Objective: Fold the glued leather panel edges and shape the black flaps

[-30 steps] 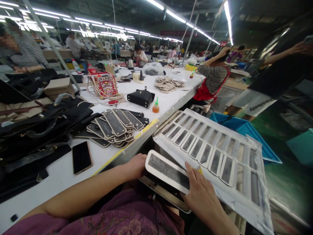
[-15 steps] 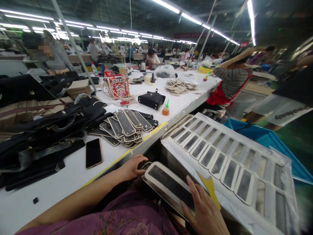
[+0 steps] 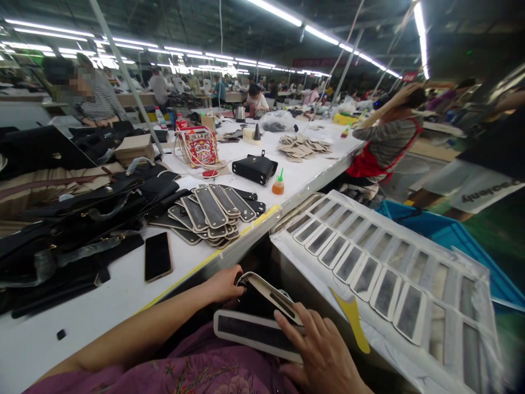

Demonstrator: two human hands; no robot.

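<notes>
My left hand is closed on the near end of a long pale-edged panel with a dark centre, held tilted on edge just below the table's front edge. My right hand rests with fingers spread on that panel's other end. A second such panel lies flat on my lap under it. To the right, a white sheet carries rows of the same panels. A yellow scraper lies on the sheet's near edge.
On the white table lie a stack of finished panels, a phone, black bags, a small black purse and an orange glue bottle. A blue bin sits behind the sheet. Other workers sit further off.
The panel I held flat has been tipped up on edge, uncovering a second panel on my lap. My right hand has slid lower along it. The camera view has shifted slightly left.
</notes>
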